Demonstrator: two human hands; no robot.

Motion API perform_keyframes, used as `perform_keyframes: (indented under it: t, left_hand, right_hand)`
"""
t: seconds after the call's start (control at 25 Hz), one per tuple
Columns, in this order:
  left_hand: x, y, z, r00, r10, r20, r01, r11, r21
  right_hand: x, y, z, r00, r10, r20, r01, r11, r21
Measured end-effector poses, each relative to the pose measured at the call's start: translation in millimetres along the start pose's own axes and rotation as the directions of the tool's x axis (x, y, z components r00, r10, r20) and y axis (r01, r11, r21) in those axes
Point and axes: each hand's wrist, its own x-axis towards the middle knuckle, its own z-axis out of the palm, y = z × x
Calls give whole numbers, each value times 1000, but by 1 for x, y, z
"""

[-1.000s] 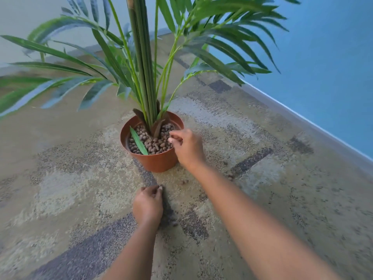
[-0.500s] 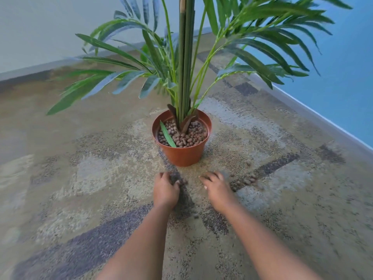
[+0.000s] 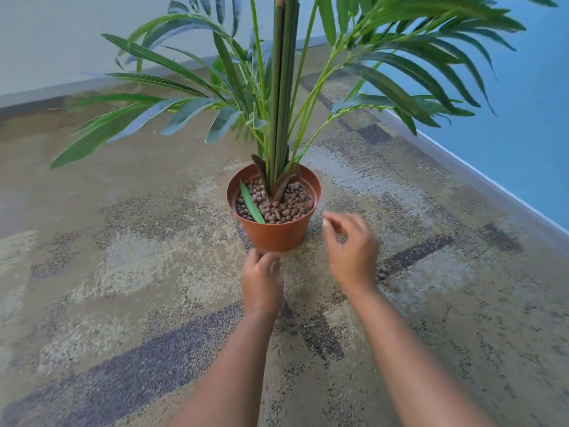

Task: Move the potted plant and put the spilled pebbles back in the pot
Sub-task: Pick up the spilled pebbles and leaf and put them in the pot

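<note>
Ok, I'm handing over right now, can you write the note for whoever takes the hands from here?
Left hand: low on the carpet just in front of the pot, fingers curled; whether it holds pebbles cannot be told.
Right hand: raised right of the pot, blurred, fingers loosely pinched; contents unclear.
Pot stands upright on the carpet near the blue wall, plant in it, pebbles in the pot filling it close to the rim.
Left to do: a few spilled pebbles lie on the carpet right of the right wrist. Gather them and drop them in.
</note>
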Motion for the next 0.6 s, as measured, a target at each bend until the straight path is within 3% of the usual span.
perform_keyframes:
  t: [0.12,0.24,0.36,0.44,0.52,0.6]
  left_hand:
    - [26,41,-19,944,152,-293,-179,981,-71]
    - [64,65,-40,919,180,-352,-215,974,-65]
    - [67,59,-43,949,170,-267,-181,983,-15]
    - [38,45,-33,964,147,-219,-157,987,-29]
    - [-13,25,-15,993,121,4,-121,992,17]
    - [-69,4,2,960,123,251,-189,946,262]
  right_hand:
    - [42,-32,17,993,-108,45,108,994,10]
    - [53,-41,26,977,-146,156,154,987,-37]
    - [31,-13,5,984,-110,141,119,991,-59]
    - [-2,24,-18,979,29,204,8,984,-180]
    - [-35,63,-43,939,238,246,-125,907,-401]
    - [-59,94,-63,872,432,229,-216,762,-611]
